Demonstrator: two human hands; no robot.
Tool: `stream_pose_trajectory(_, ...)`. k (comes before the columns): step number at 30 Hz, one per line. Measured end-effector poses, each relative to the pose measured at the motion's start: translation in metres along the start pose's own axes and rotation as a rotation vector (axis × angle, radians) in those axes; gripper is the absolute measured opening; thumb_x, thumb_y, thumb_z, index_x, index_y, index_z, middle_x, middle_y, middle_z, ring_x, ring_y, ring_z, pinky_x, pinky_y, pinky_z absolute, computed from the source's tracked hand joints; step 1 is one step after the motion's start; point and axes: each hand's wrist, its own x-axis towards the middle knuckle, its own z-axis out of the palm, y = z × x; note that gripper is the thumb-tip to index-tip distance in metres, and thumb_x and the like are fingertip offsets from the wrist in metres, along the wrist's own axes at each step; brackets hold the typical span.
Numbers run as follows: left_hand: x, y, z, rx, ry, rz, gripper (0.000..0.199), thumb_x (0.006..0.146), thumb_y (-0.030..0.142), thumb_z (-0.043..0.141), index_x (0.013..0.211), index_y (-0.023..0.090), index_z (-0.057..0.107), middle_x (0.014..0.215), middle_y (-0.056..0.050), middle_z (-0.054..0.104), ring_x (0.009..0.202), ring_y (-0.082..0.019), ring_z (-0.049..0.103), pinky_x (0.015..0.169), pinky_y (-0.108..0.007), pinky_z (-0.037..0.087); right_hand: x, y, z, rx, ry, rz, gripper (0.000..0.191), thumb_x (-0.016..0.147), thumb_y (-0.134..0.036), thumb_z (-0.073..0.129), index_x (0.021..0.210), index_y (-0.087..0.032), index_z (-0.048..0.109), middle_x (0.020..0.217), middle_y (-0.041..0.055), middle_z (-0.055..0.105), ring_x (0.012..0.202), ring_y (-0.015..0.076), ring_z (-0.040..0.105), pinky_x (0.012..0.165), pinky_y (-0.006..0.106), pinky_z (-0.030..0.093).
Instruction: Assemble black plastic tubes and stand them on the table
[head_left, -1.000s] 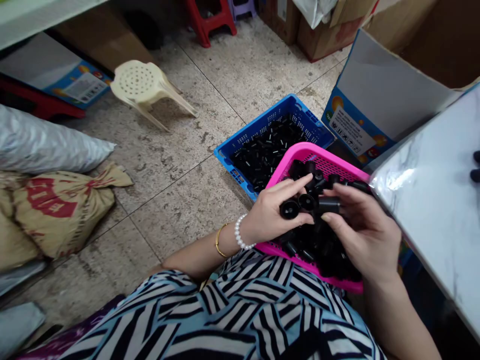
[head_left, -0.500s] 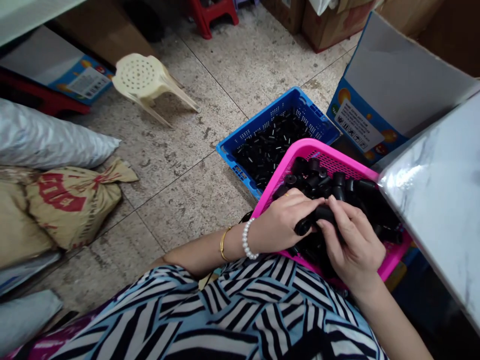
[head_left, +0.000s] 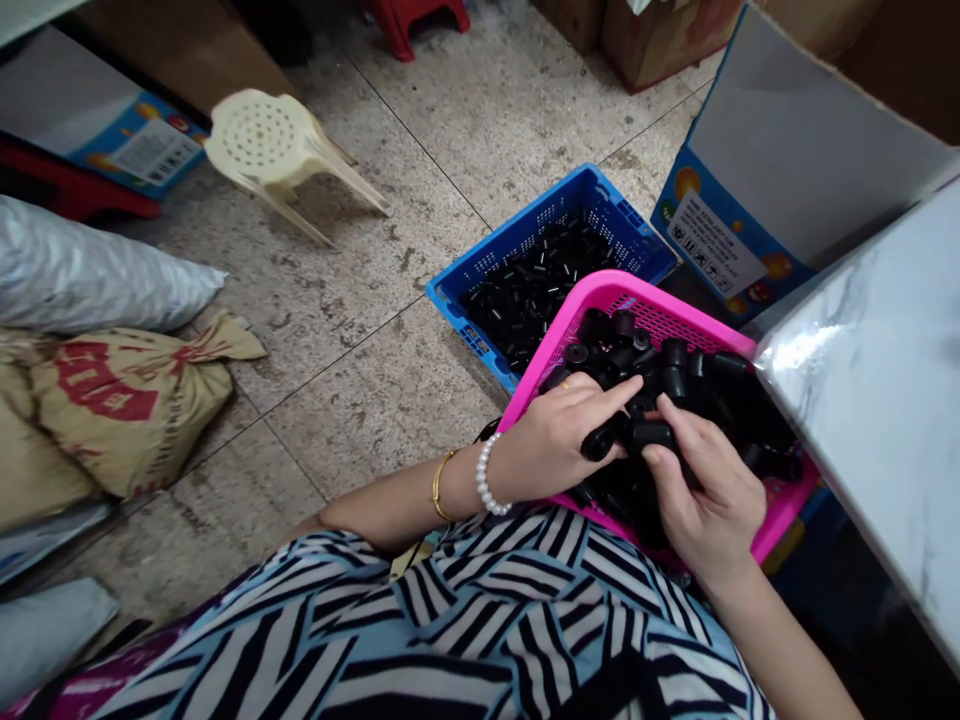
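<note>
Both of my hands are over a pink plastic basket (head_left: pixel 525 385) heaped with black cylindrical parts (head_left: pixel 675 372). My left hand (head_left: pixel 559 435), with a pearl bracelet at the wrist, is curled around a black cylinder (head_left: pixel 598 443) whose round end shows. Its index finger points out over the heap. Between thumb and index finger, my right hand (head_left: pixel 712 480) pinches another short black cylinder (head_left: pixel 651 433), lying sideways close to the left hand. The lower fingers of both hands are partly hidden.
Behind the basket, a blue crate (head_left: pixel 491 245) holds many small black pieces. A printed carton (head_left: pixel 750 230) and a white marbled surface (head_left: pixel 885 400) border the right side. On the floor at left are a cream stool (head_left: pixel 259 140) and a tied sack (head_left: pixel 135 410).
My left index finger has come away from my right fingertips, where both met over the cylinder. More of the right hand's cylinder now shows. The view has shifted slightly.
</note>
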Motion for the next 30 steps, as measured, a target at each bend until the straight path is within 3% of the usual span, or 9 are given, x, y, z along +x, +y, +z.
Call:
stream_pose_trajectory(8, 0.008, 0.006, -0.005, -0.008, -0.049, 0.018, 0.062, 0.092, 0.026, 0.074, 0.147, 0.008, 0.052, 0.110, -0.011, 0.076, 0.100, -0.021, 0.068, 0.093, -0.034, 0.061, 0.001, 0.003, -0.005, 0.003, 0.110, 0.129, 0.047, 0.094, -0.019, 0.069, 0.141, -0.028, 0.066, 0.120, 0.0072, 0.077, 0.104, 0.0209, 0.074, 0.095, 0.037, 0.061)
stream_pose_trajectory(14, 0.002, 0.005, -0.001, -0.015, -0.061, 0.010, 0.064, 0.096, 0.027, 0.066, 0.154, 0.011, 0.045, 0.117, -0.013, 0.073, 0.104, -0.022, 0.067, 0.095, -0.037, 0.061, -0.006, 0.005, 0.012, -0.044, -0.008, -0.042, 0.056, 0.096, -0.020, 0.067, 0.150, -0.029, 0.057, 0.126, 0.0098, 0.072, 0.111, 0.0237, 0.071, 0.096, 0.041, 0.060)
stream_pose_trajectory(17, -0.002, 0.002, 0.003, -0.019, -0.044, -0.011, 0.065, 0.096, 0.024, 0.064, 0.156, 0.010, 0.043, 0.114, -0.013, 0.073, 0.101, -0.023, 0.067, 0.094, -0.038, 0.061, -0.009, 0.006, 0.014, -0.101, -0.110, -0.117, 0.061, 0.100, -0.043, 0.061, 0.156, -0.022, 0.050, 0.144, 0.0186, 0.058, 0.131, 0.0323, 0.059, 0.105, 0.053, 0.054)
stream_pose_trajectory(19, -0.002, 0.002, 0.004, -0.045, 0.000, -0.020, 0.066, 0.095, 0.024, 0.066, 0.156, 0.011, 0.043, 0.111, -0.012, 0.074, 0.099, -0.022, 0.068, 0.093, -0.038, 0.062, -0.002, 0.009, 0.007, -0.102, -0.226, -0.142, 0.061, 0.103, -0.049, 0.055, 0.156, -0.020, 0.050, 0.150, 0.0205, 0.052, 0.136, 0.0343, 0.054, 0.105, 0.056, 0.053)
stream_pose_trajectory(22, 0.003, 0.003, 0.001, -0.158, 0.092, -0.036, 0.073, 0.089, 0.028, 0.077, 0.154, 0.013, 0.047, 0.110, -0.010, 0.075, 0.106, -0.022, 0.070, 0.098, -0.037, 0.061, 0.025, 0.020, -0.005, -0.166, -0.198, -0.180, 0.042, 0.102, -0.030, 0.058, 0.142, -0.024, 0.064, 0.125, 0.0121, 0.071, 0.112, 0.0248, 0.067, 0.097, 0.044, 0.056)
stream_pose_trajectory(25, 0.011, 0.005, -0.008, -0.247, 0.140, -0.104, 0.064, 0.085, 0.028, 0.082, 0.144, 0.017, 0.059, 0.112, -0.009, 0.077, 0.107, -0.020, 0.073, 0.102, -0.037, 0.060, 0.061, 0.035, 0.000, -0.493, -0.088, -0.152, 0.034, 0.100, -0.024, 0.058, 0.131, -0.020, 0.070, 0.110, 0.0119, 0.076, 0.098, 0.0240, 0.068, 0.089, 0.040, 0.055)
stream_pose_trajectory(28, 0.013, 0.006, -0.017, -0.248, 0.162, -0.164, 0.036, 0.086, 0.024, 0.080, 0.120, 0.016, 0.072, 0.112, -0.011, 0.077, 0.105, -0.021, 0.074, 0.100, -0.038, 0.061, 0.089, 0.044, 0.018, -0.825, -0.312, -0.043, 0.031, 0.100, -0.024, 0.051, 0.119, -0.013, 0.073, 0.099, 0.0168, 0.076, 0.093, 0.0299, 0.065, 0.074, 0.039, 0.052)
stream_pose_trajectory(30, 0.009, 0.004, -0.022, -0.280, 0.204, -0.213, 0.030, 0.086, 0.022, 0.080, 0.114, 0.016, 0.072, 0.116, -0.012, 0.076, 0.111, -0.023, 0.073, 0.103, -0.042, 0.061, 0.098, 0.045, 0.028, -0.905, -0.425, -0.016, 0.025, 0.098, -0.027, 0.053, 0.104, -0.012, 0.073, 0.089, 0.0172, 0.074, 0.091, 0.0318, 0.063, 0.067, 0.038, 0.048)
